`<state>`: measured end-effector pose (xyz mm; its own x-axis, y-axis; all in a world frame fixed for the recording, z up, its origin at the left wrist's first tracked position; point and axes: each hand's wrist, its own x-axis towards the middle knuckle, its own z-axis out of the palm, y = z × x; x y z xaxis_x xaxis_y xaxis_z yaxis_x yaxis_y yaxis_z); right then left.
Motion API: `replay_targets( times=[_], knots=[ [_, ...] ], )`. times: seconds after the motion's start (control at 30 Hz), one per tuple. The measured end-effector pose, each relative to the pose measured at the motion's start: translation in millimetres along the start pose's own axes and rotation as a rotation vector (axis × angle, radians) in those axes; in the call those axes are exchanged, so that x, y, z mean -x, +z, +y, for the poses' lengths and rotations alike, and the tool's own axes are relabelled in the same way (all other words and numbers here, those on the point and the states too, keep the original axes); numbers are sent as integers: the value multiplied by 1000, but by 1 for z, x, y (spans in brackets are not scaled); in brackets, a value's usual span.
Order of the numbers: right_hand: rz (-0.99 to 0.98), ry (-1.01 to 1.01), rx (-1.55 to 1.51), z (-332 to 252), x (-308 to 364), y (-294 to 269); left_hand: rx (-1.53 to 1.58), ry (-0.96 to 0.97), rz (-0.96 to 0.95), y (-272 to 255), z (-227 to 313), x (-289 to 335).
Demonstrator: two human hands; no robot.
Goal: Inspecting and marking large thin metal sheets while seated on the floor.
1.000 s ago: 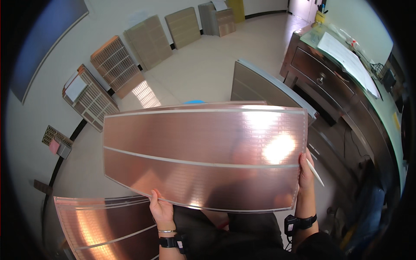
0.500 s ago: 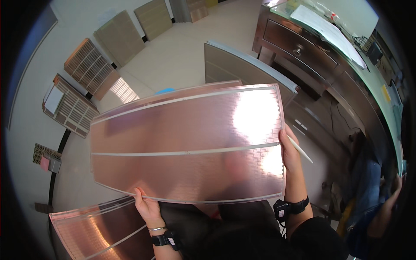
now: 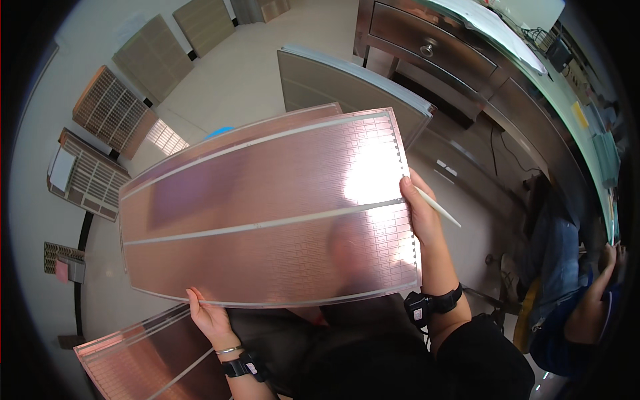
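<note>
A large copper-coloured panel (image 3: 267, 177) with a fine etched pattern and pale strips is held up tilted before me, light glaring off its right end. My left hand (image 3: 212, 321) grips its lower edge left of the middle, thumb on the front and fingers hidden behind. At the right edge, my right hand (image 3: 425, 213) is closed round the panel's side, with a pale pointed stick (image 3: 440, 208) also in its grip, the tip sticking out to the right. Another copper-coloured panel (image 3: 297, 119) shows just behind the held one's upper edge. More such panels (image 3: 143, 357) lie at the lower left.
A stack of grey-edged panels (image 3: 333, 83) stands beyond the held panel. To the right is a dark wooden desk (image 3: 427, 30) with a glass top and papers. Several panels (image 3: 153, 57) lean along the left wall. A seated person (image 3: 560, 267) is at the far right.
The held panel sits further left in the picture and tilts more, its left end lower. My head view has shifted right, so the room moves left. Both hands keep their grip.
</note>
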<state>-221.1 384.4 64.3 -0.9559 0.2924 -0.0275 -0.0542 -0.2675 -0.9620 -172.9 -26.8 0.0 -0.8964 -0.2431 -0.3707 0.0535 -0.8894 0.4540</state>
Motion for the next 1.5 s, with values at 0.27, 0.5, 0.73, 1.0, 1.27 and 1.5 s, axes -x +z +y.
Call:
replay_targets(
  times=[0.27, 0.5, 0.73, 1.0, 1.27, 1.5],
  knots=[
    [33, -9, -23, 6, 1, -10, 17, 19, -23, -1, -2, 1],
    [-16, -60, -47, -1, 7, -5, -2, 36, -21, -5, 0, 4],
    [1, -61, -44, -1, 5, -5, -22, 10, -12, 0, -2, 3],
    [19, -61, -50, -4, 8, -3, -31, 71, 41, 1, -3, 4],
    [-10, -60, -17, -9, 13, -10, -12, 68, -96, 0, -5, 6],
    [11, -75, -41, -9, 13, -6, -20, 84, -110, -6, -4, 6]
  ],
)
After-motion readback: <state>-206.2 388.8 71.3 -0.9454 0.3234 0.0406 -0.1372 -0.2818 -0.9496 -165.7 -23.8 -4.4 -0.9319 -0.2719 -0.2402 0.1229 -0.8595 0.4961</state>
